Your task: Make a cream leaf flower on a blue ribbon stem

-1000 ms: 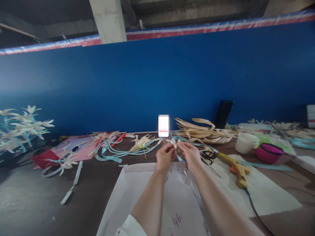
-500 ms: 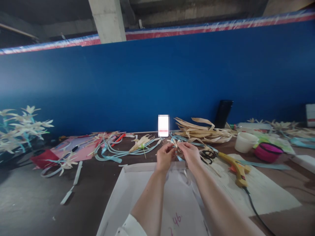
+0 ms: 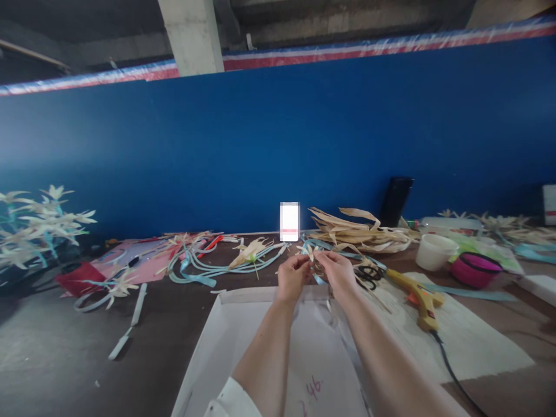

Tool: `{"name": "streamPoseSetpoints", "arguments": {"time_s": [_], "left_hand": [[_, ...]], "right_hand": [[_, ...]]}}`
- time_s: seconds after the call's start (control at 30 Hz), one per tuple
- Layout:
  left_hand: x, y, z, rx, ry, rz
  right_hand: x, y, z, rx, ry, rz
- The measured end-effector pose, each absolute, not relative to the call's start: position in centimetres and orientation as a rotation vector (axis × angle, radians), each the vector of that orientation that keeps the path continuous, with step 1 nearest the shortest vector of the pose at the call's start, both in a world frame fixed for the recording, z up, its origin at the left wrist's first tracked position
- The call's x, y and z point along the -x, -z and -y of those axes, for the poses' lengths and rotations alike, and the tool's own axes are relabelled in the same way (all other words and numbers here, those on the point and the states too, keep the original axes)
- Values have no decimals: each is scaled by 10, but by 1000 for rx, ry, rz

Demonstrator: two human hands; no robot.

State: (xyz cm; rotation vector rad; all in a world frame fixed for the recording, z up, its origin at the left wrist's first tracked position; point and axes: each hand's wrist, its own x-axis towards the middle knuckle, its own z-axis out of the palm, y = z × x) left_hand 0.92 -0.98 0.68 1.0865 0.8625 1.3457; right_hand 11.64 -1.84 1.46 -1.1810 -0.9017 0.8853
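My left hand (image 3: pixel 292 279) and my right hand (image 3: pixel 336 271) meet above the far edge of a white sheet (image 3: pixel 243 341). Both are pinched on a small straw flower (image 3: pixel 309 253) with pale petals and a light-blue strip hanging below it. The fingers of each hand are curled closed around the flower's base. Black scissors (image 3: pixel 368 275) lie just right of my right hand. A yellow glue gun (image 3: pixel 417 294) rests further right, its black cord running toward the table's near edge.
A pile of dried husk strips (image 3: pixel 360 231) lies behind the hands. Light-blue strips (image 3: pixel 204 267) and finished flowers (image 3: pixel 39 223) spread to the left. A white cup (image 3: pixel 434 252), a pink bowl (image 3: pixel 474 269) and a blue wall panel (image 3: pixel 278 150) stand at the back.
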Motion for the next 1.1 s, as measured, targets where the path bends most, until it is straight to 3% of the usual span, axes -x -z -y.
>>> {"name": "streamPoseSetpoints", "arguments": {"time_s": [1.1], "left_hand": [[-7,7,2,-1399,-1467,-1108]], "right_hand": [[-112,-15,18,1095,-995,795]]}}
